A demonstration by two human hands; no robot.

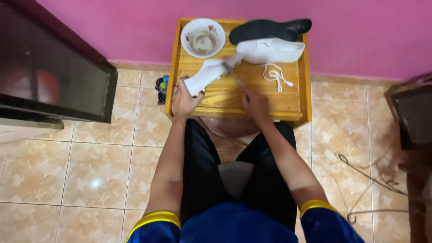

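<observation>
Left hand (183,100): fingers wrapped around a white shoe (208,74) lying tilted on the wooden tabletop (252,96). Right hand (254,102): fingers closed on a blurred brush (234,60) touching that shoe; handle hard to make out. Behind: second white shoe (271,50), black insoles (265,29) partly hidden, loose white lace (276,75), bowl (203,37) of murky water.

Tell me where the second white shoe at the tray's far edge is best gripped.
Likely around the narrower middle of the white shoe, reaching from the near side: it lies sideways across the wooden tray, with the black insole crowding its far side.
</observation>
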